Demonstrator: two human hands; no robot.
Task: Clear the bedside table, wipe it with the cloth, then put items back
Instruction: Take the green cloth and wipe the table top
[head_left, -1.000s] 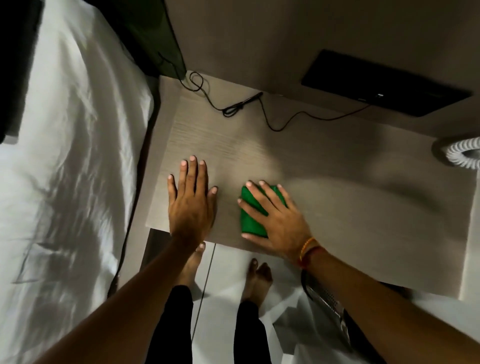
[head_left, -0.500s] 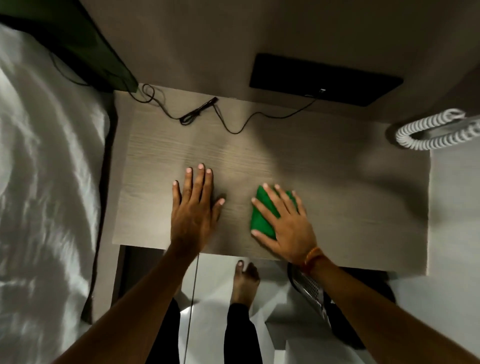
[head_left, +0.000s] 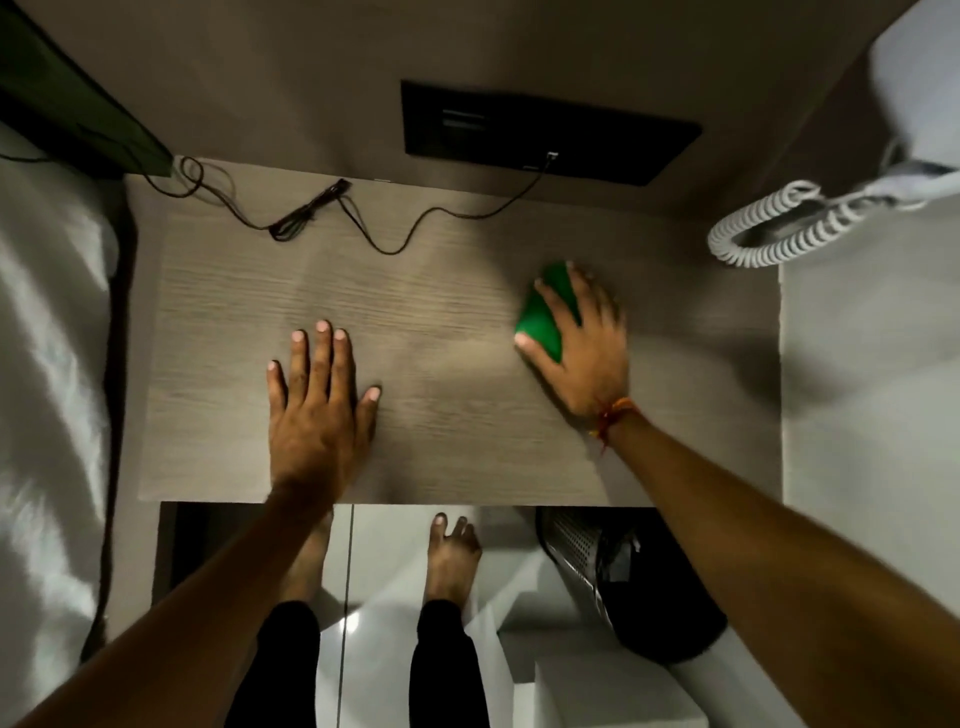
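My left hand (head_left: 319, 410) lies flat and open on the bedside table (head_left: 218, 332), fingers spread, palm down, near the front edge and a little left of the middle. It holds nothing. My right hand (head_left: 584, 345) is also open and flat, and it presses down on the green cloth (head_left: 543, 319); it does not close around it. The cloth lies on the right half of the surface, about halfway between the front and back edges, and only its left part shows from under my fingers (head_left: 553, 304). This hand is a bit blurred. On the wrist I see an orange-red thread bracelet (head_left: 613, 415).

Along the back edge of the table a thin black cable (head_left: 395, 244) lies in loose curves. One end goes up to a dark panel (head_left: 545, 132) on the wall behind; the other side runs toward the back left corner, where it makes small loops. The rest of the surface is bare wood grain.

Left of the table there is white bedding (head_left: 47, 364). Beyond the right back corner hangs a white coiled cord (head_left: 769, 223). Below the front edge I see two bare feet (head_left: 452, 556) on the pale floor, and a perforated metal bin (head_left: 576, 551) under the right front corner.
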